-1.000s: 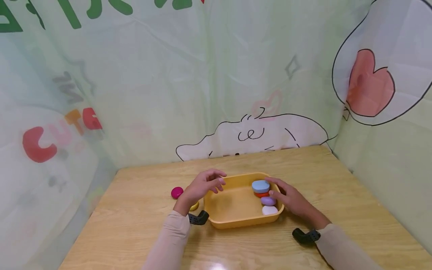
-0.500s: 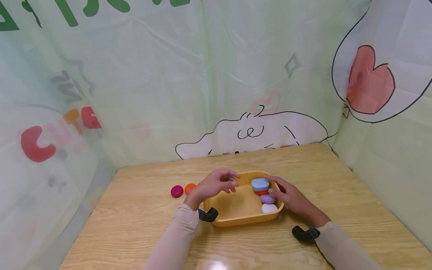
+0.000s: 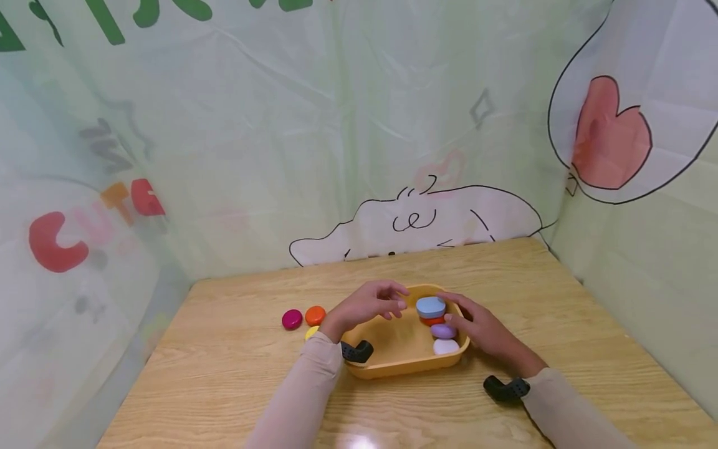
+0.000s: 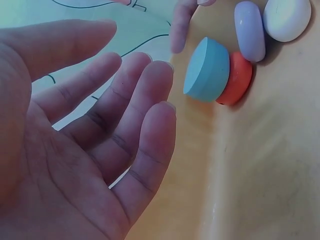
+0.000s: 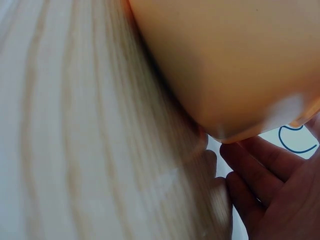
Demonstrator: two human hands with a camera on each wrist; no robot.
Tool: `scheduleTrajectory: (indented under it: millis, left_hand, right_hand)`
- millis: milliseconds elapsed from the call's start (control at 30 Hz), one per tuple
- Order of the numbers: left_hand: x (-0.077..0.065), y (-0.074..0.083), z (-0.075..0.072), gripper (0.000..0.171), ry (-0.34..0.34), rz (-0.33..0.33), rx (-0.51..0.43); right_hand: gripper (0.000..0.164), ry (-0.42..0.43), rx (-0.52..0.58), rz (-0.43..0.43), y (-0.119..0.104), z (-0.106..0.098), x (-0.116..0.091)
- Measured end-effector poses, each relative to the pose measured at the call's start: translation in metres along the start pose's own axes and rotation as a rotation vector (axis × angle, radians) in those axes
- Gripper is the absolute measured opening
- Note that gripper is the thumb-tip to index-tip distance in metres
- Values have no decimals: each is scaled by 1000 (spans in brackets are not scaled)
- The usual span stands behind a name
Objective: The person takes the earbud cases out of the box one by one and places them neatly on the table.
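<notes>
A yellow-orange plastic tray lies on the wooden table. Along its right end are a light blue block on top of a red one, a purple rounded piece and a white one. My left hand hovers over the tray's left half, fingers loosely bent and the palm bare in the left wrist view. My right hand holds the tray's right end, thumb over the rim by the stacked pieces and fingers against the outer wall.
Left of the tray, a magenta piece, an orange one and a yellow one lie on the table; my left wrist partly covers the yellow one. A printed curtain hangs behind the table and along its sides.
My left hand has moved rightward from the tray's left edge to over its inside, uncovering the orange piece and part of the yellow one. My right hand stays at the right end.
</notes>
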State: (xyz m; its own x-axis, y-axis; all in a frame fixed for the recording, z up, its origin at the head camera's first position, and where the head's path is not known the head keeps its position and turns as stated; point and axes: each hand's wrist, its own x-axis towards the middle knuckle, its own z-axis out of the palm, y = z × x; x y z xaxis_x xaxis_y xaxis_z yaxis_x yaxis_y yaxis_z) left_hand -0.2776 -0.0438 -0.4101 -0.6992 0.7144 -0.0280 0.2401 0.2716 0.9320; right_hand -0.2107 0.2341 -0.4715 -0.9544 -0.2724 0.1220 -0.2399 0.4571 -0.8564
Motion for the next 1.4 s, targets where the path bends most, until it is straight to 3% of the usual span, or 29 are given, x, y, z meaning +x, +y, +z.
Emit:
scheduleTrajectory:
  millis: [333,567,767,1200,1400]
  left_hand:
    - [16,-1,11,37,-16,-19,-17]
    - [19,-2,14,32,31,-44,-16]
    - [21,1,18,38,48,-80,86]
    - [37,5,32,43,-16,-91,400]
    - [43,3,37,39,43,-98,496]
  right_hand:
    - [50,7,2,-22,2,-1,2]
    - [49,-4,13,-33,7,0,2]
    - [50,-4,19,-31,7,0,2]
    - [51,0,12,-31,6,1,1]
    - [51,-9,38,-45,5,-2,0]
